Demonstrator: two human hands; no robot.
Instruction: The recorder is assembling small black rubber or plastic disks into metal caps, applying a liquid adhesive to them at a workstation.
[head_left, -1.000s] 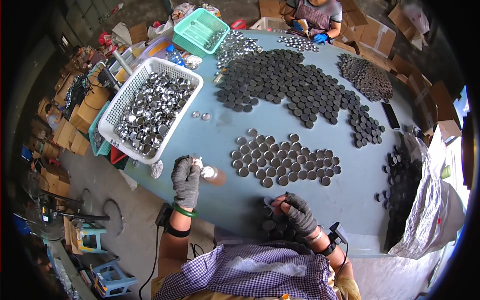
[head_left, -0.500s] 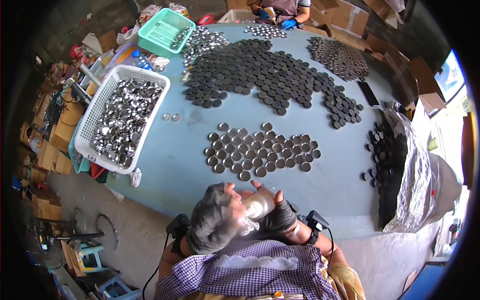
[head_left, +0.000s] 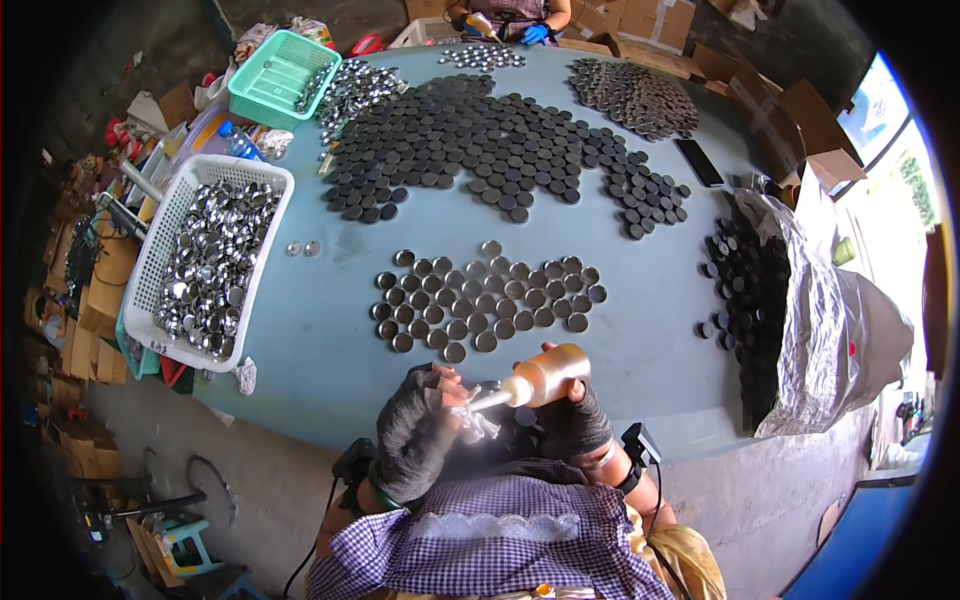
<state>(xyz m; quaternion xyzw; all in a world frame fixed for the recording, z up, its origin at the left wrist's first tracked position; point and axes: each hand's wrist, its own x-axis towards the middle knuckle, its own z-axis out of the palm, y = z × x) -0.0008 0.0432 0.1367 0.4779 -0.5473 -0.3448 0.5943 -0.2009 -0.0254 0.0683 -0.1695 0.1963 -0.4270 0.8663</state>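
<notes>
In my right hand (head_left: 572, 428), gloved in grey with bare fingertips, I grip a squeeze bottle (head_left: 556, 375) of amber liquid. The bottle lies tilted, its white nozzle pointing left and down. My left hand (head_left: 412, 436), in a matching glove, is closed on a crumpled white cloth (head_left: 479, 427) beside the nozzle tip. Whether tip and cloth touch I cannot tell. Just beyond my hands, a patch of shallow round metal caps (head_left: 485, 303) lies hollow side up on the blue table (head_left: 320, 340).
Many dark discs (head_left: 450, 140) cover the table's far middle. A white basket (head_left: 150, 235) of shiny caps stands left, a green basket (head_left: 268, 75) behind it. At right are a black phone (head_left: 699, 163) and a silver bag (head_left: 835, 330). Across the table, another person wears blue gloves (head_left: 535, 35).
The bottle has risen and turned, so its amber body now shows at upper right with the nozzle toward the cloth. My hands are a little farther apart. The whole view has shifted slightly.
</notes>
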